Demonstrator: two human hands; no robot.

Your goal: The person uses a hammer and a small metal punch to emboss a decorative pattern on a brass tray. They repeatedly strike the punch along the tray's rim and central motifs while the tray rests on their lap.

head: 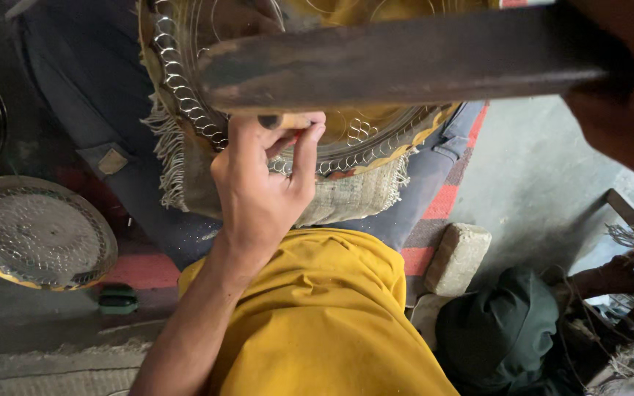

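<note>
Brass tray [376, 139]: rim pattern largely punched; left hand [262, 183] pinches punch [282, 121], right hand [610, 88] grips mallet [405, 62].

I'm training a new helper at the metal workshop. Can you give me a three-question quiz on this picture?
1. True or false: the left hand pinches a small tool against the patterned metal plate.
2. What does the right hand hold? A) wooden mallet B) cloth C) brick
3. What lies under the plate on the lap?

Key:
1. True
2. A, the wooden mallet
3. A fringed cloth
</note>
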